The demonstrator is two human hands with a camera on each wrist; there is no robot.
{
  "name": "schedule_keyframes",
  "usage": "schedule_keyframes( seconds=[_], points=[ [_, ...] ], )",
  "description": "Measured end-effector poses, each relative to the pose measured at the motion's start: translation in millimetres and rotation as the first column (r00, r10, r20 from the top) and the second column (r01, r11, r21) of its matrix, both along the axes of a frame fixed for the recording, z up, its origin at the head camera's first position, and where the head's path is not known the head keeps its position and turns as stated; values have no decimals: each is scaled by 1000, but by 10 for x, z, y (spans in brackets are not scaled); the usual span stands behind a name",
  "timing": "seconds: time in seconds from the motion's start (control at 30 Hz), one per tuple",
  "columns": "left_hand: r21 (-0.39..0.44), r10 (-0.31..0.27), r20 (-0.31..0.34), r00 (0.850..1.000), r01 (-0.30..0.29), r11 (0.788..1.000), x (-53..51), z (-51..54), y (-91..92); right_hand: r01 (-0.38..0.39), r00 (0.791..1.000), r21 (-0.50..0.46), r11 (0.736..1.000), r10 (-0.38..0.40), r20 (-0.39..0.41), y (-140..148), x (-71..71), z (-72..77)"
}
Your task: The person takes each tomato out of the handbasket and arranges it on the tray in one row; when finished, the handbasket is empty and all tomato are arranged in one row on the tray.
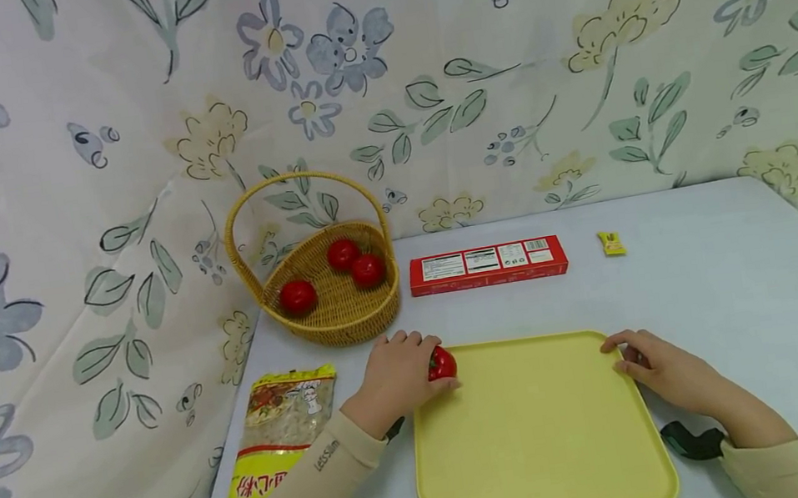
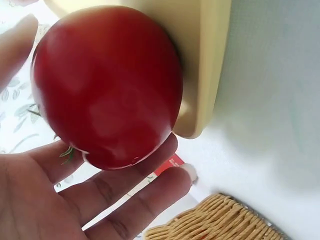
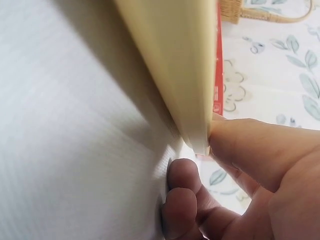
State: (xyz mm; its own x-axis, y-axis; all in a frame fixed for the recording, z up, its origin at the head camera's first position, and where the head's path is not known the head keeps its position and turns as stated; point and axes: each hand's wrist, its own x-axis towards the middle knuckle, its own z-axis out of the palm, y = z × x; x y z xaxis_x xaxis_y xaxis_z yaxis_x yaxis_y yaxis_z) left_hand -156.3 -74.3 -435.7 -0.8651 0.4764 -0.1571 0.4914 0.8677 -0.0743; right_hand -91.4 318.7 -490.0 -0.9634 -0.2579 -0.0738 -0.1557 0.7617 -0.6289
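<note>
gripping a tomato (image 1: 444, 364), my left hand (image 1: 400, 372) has the basket (image 1: 350, 328) beyond it; my right hand (image 1: 663, 370) pinches the tray (image 1: 536, 429).

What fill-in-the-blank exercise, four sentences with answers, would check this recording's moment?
1. The wicker basket contains ____ tomatoes.
2. The tomato held by the left hand is ____ in colour.
3. The tray that the right hand holds at its edge is ____.
4. In the head view, the long box lies to the ____ of the basket.

Missing words: three; red; yellow; right.
</note>
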Motion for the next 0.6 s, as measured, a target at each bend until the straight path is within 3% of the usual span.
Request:
schedule_keyframes(
  seconds=[0.23,0.6],
  points=[
    [66,9,-1,1000,-9,998,-34,91,-59,-1,1000,0,1000,1,-1,8,1,2],
    [191,121,-77,990,-105,976,-385,567,-330,3,1000,3,1000,-3,10,11,-3,3]
  ],
)
